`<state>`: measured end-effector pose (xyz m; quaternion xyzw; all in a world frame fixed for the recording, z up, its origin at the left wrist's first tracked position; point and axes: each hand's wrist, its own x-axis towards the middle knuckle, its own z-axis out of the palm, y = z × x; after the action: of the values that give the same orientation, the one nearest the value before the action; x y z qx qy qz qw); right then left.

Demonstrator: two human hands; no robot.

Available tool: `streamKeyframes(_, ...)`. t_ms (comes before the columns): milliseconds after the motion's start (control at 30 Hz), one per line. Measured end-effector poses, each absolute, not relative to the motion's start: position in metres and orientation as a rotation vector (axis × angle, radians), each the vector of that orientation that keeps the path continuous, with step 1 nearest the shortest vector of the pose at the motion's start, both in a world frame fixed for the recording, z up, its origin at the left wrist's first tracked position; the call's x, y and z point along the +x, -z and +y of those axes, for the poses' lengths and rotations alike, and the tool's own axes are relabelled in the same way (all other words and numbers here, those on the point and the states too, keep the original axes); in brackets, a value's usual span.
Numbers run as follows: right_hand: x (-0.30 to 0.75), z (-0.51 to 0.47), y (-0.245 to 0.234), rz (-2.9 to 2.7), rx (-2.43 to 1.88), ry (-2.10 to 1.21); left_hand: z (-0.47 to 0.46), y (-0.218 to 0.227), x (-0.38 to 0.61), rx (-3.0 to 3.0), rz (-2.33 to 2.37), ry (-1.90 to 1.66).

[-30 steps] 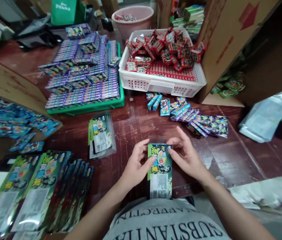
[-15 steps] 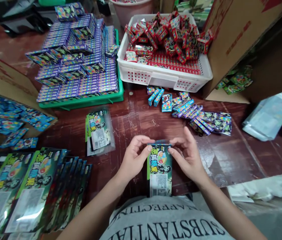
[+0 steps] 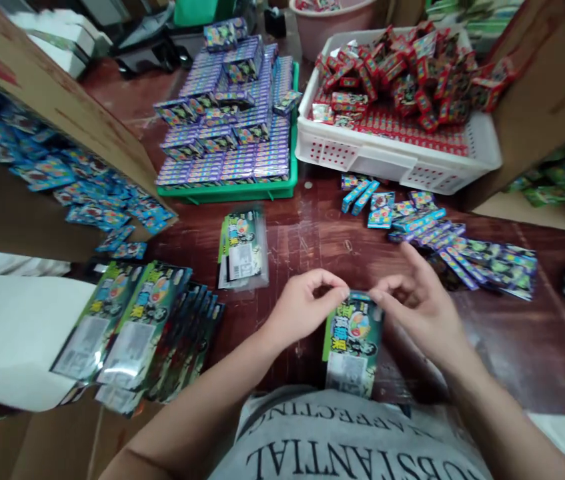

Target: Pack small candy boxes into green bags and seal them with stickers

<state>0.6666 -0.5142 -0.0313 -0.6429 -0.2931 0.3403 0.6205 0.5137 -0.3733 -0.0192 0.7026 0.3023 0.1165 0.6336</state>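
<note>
A green printed packet (image 3: 353,347) with a white label stands upright in front of my chest. My left hand (image 3: 302,310) pinches its top left corner. My right hand (image 3: 422,307) pinches the top right corner, with the other fingers spread. Just beyond my hands, a row of small blue, purple and green candy boxes (image 3: 437,233) lies on the dark red table (image 3: 312,247). One more green packet in clear film (image 3: 242,250) lies flat to the left of my hands.
A green tray (image 3: 232,190) holds stacked purple boxes. A white basket (image 3: 397,157) holds red boxes. A fanned pile of green packets (image 3: 142,330) lies at the left. Open cardboard cartons flank both sides, the left one (image 3: 62,107) with blue boxes. A pink basin (image 3: 335,17) stands behind.
The view has swung left and slightly down. My fingers have closed in on the packet's top edge, and the packet now leans a little to the right.
</note>
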Motion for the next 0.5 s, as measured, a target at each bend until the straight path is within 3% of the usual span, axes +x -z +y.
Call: streamKeyframes(500, 0.682, -0.537, 0.021, -0.878, -1.442, -0.891, -0.360, 0.010, 0.517, 1.545, 0.563, -0.107)
